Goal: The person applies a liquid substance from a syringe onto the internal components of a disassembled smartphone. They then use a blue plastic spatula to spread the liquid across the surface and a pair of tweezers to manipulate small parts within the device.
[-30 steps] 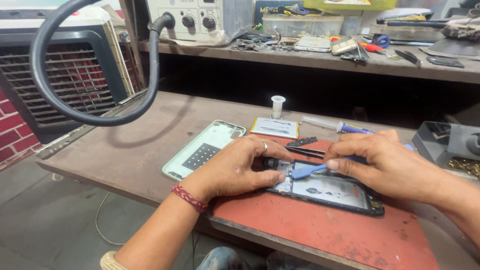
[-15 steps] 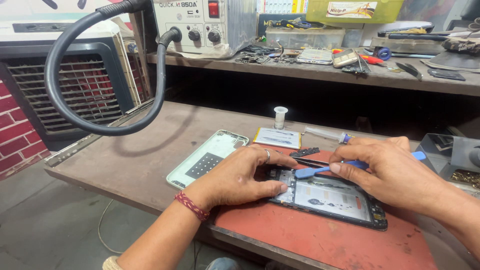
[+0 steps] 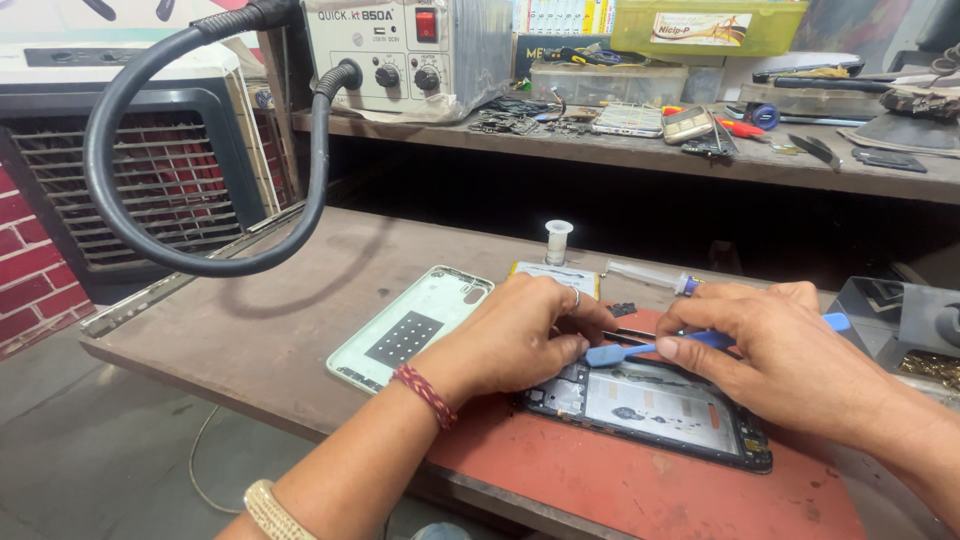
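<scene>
Hands (image 3: pixel 640 345) work opened phone (image 3: pixel 655 410) beside back cover (image 3: pixel 410 325), hose (image 3: pixel 150 230) overhead.

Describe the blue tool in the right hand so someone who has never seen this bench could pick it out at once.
Start at the red mat on the near edge of the wooden bench. On it lies an opened phone, steadied by the left hand. The blue pry tool is the flat plastic stick that the right hand holds over the phone's top end, the only blue strip there.
</scene>
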